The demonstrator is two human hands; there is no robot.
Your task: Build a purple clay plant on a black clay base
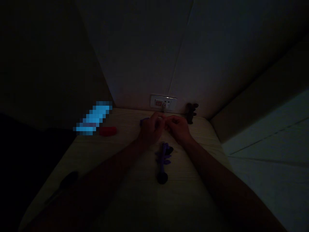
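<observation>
My left hand [151,130] and my right hand [178,127] meet at the back of a pale wooden tabletop [135,193], just below a wall socket [173,102]. Fingers of both are closed in a pinch, tip to tip; whatever lies between them is too dark and small to make out. A plug [164,105] appears to sit in the socket above them. Against the left hand's outer side shows part of a purple thing [144,121]. Between my forearms lies a slim purple object [163,159] with leaf-like side pieces and a round black end.
A small dark bear-shaped figure [191,112] stands by the wall on the right. To the left are a red oblong object [107,131] and a bright, pixelated blue screen-like shape [95,117]. A dark, rounded, handled item [69,179] lies near my left forearm. Light is very dim.
</observation>
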